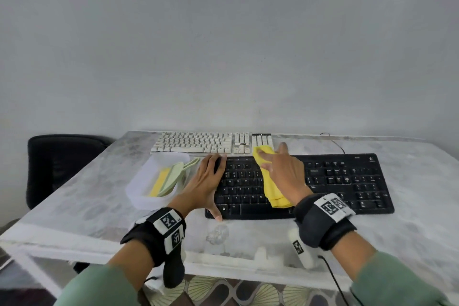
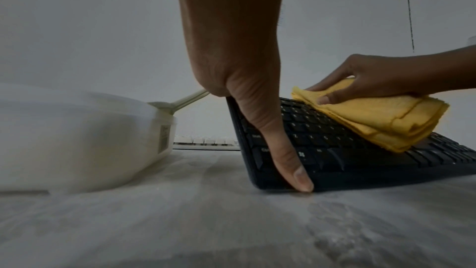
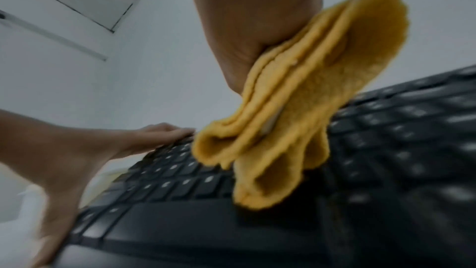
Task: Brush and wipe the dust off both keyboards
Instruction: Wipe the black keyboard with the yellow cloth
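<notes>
Black keyboard (image 1: 347,181) lies flat on table (image 1: 409,218), near edge. Left hand (image 1: 206,181) braces its left end, fingers spread. Right hand (image 1: 283,171) clutches folded yellow cloth (image 1: 270,186) on keys. Cloth's soft & limp; kbd looks light, prob slides, so hold by ends.

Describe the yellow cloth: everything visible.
The yellow cloth is a soft, fuzzy fabric folded into several layers, its edges stacked. It lies lengthwise across the middle keys of the black keyboard, from the top row toward the space bar. The right hand holds its far end, fingers on top; the near end hangs loose, seemingly just above the keys. The left hand steadies the keyboard's left edge, apart from the cloth.
</notes>
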Available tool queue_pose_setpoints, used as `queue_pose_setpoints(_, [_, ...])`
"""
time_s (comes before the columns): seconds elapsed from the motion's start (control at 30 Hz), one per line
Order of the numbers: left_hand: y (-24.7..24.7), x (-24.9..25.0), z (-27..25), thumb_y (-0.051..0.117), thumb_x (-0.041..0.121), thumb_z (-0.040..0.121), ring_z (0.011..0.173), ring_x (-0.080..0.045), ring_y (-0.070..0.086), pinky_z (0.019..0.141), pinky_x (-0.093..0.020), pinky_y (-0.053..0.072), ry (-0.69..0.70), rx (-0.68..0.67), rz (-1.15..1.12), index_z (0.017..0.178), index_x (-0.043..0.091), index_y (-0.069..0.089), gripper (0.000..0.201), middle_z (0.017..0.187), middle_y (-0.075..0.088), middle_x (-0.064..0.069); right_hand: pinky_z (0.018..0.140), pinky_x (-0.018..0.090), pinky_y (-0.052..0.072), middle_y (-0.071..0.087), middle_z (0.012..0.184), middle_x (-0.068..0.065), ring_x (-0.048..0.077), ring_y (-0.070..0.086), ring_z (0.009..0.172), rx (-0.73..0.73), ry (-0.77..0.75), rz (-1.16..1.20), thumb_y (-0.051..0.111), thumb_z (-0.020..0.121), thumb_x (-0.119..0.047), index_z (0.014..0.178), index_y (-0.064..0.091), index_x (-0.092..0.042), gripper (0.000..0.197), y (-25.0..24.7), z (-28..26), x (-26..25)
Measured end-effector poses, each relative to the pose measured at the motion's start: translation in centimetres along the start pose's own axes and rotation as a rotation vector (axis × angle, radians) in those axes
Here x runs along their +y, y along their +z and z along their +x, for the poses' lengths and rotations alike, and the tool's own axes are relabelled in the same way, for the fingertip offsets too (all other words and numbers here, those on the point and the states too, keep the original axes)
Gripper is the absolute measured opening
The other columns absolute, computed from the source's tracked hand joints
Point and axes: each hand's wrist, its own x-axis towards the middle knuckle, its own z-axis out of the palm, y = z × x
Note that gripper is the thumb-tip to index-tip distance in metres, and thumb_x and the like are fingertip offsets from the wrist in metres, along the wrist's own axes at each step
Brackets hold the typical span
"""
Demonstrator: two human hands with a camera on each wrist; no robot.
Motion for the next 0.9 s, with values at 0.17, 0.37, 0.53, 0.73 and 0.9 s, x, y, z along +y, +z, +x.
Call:
queue_pose_setpoints(0.17, [0.2, -0.3, 0.1, 0.086, 0.061, 0.043, 0.133, -0.024, -0.009, 0.114, -0.035, -0.005, 0.051, 0.037, -0.007, 0.147, 0.01, -0.018, 0.156, 0.147, -0.005, -0.012, 0.071, 0.028, 0.041, 0.045, 0.124, 0.008, 0.024, 0.061, 0.091, -0.033, 0.098, 0.1, 0.053, 0.094, -0.028, 0.129, 0.053, -0.034, 0.035, -1.5, 1.2, 1.5])
queue_pose_setpoints(0.37, [0.2, -0.4, 0.6, 0.088, 0.06, 0.036, 0.132, -0.025, -0.001, 0.116, -0.039, 0.004, 0.081, 0.074, 0.0, 0.138, 0.026, -0.019, 0.151, 0.14, -0.002, -0.004, 0.072, 0.027, 0.042, 0.044, 0.116, 0.004, 0.021, 0.058, 0.088, -0.018, -0.086, 0.166, 0.055, 0.091, -0.031, 0.129, 0.052, -0.036, 0.038, -0.1, 1.2, -2.9])
queue_pose_setpoints(0.53, [-0.5, 0.3, 0.4, 0.086, 0.06, 0.045, 0.139, -0.033, -0.002, 0.116, -0.039, -0.001, 0.007, -0.006, 0.063, 0.149, 0.008, -0.015, 0.154, 0.149, 0.0, -0.017, 0.064, 0.025, 0.035, 0.044, 0.115, 0.004, 0.02, 0.056, 0.078, 0.026, -0.005, 0.115, 0.055, 0.091, -0.034, 0.128, 0.052, -0.038, 0.038, 0.0, 0.8, -1.0])
queue_pose_setpoints(0.73, [-0.6, 0.4, 0.3, 0.085, 0.061, 0.045, 0.139, -0.034, -0.001, 0.116, -0.04, -0.003, 0.007, -0.006, 0.084, 0.148, 0.01, -0.019, 0.155, 0.15, 0.0, -0.017, 0.063, 0.024, 0.035, 0.045, 0.116, 0.004, 0.02, 0.058, 0.082, 0.055, 0.047, 0.16, 0.057, 0.091, -0.031, 0.128, 0.053, -0.036, 0.038, 0.2, 1.0, -1.1])
queue_pose_setpoints(0.9, [-0.8, 0.6, 0.2, 0.086, 0.06, 0.046, 0.14, -0.035, -0.001, 0.116, -0.041, -0.004, -0.006, -0.02, 0.105, 0.148, 0.009, -0.018, 0.154, 0.151, 0.0, -0.019, 0.066, 0.025, 0.036, 0.044, 0.108, 0.002, 0.021, 0.059, 0.086, 0.078, 0.06, 0.242, 0.059, 0.09, -0.027, 0.127, 0.054, -0.034, 0.038, 0.1, 1.6, -1.9])
